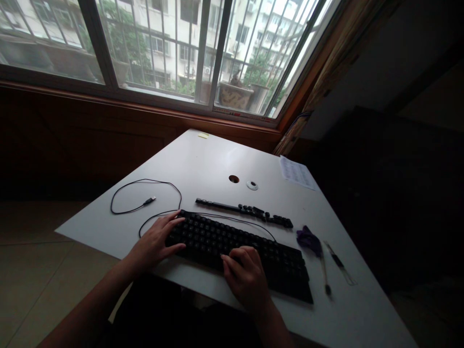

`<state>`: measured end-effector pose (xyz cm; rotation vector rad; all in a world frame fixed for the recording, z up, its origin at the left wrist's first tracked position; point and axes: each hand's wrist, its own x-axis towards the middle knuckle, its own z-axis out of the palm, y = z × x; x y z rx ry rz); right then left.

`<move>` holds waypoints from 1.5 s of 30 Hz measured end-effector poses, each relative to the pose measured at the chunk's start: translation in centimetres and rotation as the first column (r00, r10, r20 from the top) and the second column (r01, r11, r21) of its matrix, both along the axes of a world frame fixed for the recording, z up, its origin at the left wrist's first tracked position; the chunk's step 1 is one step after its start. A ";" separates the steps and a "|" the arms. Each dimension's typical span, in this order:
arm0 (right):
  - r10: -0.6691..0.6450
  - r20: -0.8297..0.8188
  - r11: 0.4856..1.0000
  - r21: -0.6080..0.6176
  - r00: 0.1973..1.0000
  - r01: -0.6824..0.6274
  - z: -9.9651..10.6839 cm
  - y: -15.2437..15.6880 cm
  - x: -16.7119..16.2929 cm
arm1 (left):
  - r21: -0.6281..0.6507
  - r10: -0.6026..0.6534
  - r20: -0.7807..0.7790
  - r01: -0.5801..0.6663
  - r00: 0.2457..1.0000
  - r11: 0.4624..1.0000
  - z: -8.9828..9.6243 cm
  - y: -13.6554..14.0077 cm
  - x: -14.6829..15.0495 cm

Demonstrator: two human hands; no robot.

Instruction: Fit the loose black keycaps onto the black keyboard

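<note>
A black keyboard (206, 238) lies aslant along the near edge of the white table. My left hand (156, 240) grips its left end, fingers at the back corner and thumb at the front. Over the keyboard's front edge, near the middle, my right hand (246, 275) is curled with thumb and forefinger pinched together. Whatever is in that pinch is too small or hidden to make out. Behind the keyboard is a row of loose black keycaps (250, 211), some long, some small. The keyboard's thin cable (145, 181) loops to the left and ends in a USB plug (149, 200).
Right of the keyboard lie a purple cloth (309, 240), a small dark-tipped brush (326, 280) and a wire keycap puller (339, 262). Farther back are a cable hole (234, 179), its white ring cover (252, 185), a printed sheet (297, 172) and yellow notes (203, 136). A barred window stands beyond.
</note>
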<state>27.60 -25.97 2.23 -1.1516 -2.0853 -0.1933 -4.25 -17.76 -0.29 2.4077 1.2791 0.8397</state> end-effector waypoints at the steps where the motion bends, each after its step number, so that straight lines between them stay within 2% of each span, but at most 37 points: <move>1: 0.002 -0.003 1.000 0.001 1.000 -0.002 -0.1 0.0 0.0 | 0.000 0.000 0.002 0.000 1.000 1.000 0.0 0.0 0.0; 31: 0.011 0.006 1.000 -0.017 1.000 -0.011 -0.5 0.0 0.2 | 0.011 -0.001 -0.011 0.002 1.000 1.000 -0.1 0.2 -0.1; 45: 0.009 0.008 1.000 0.009 1.000 -0.009 0.0 0.1 0.0 | -0.003 0.009 -0.003 -0.009 1.000 1.000 0.1 0.2 -0.1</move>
